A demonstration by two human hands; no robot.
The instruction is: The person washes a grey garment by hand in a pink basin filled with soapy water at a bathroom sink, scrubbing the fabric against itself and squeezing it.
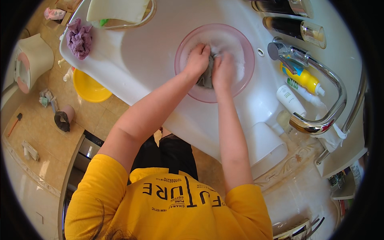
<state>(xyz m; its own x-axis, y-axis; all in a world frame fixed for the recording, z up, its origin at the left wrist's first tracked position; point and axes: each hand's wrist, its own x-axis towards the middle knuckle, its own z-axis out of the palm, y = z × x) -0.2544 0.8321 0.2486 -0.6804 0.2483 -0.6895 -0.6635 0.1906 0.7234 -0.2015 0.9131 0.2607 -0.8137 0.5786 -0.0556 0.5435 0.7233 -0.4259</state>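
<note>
Your left hand [197,60] and right hand [223,70] are both clenched on a grey cloth [206,78], pressed together inside the pink basin [188,44]. The basin sits in the white sink [140,64], near the chrome tap [288,52] at its far edge.

A person is wearing a bright yellow short-sleeved T-shirt [168,208], filling the six o'clock portion of the view, with dark block lettering printed across its front and smaller lines of dark text running beside it. The short sleeves are ending above the elbows, leaving both forearms bare, with no watch, bracelet or ring showing. Dark trousers [168,154] are showing just above the shirt, toward the centre. A few loose strands of dark hair [112,232] are straying across the frame at about seven o'clock.
</note>
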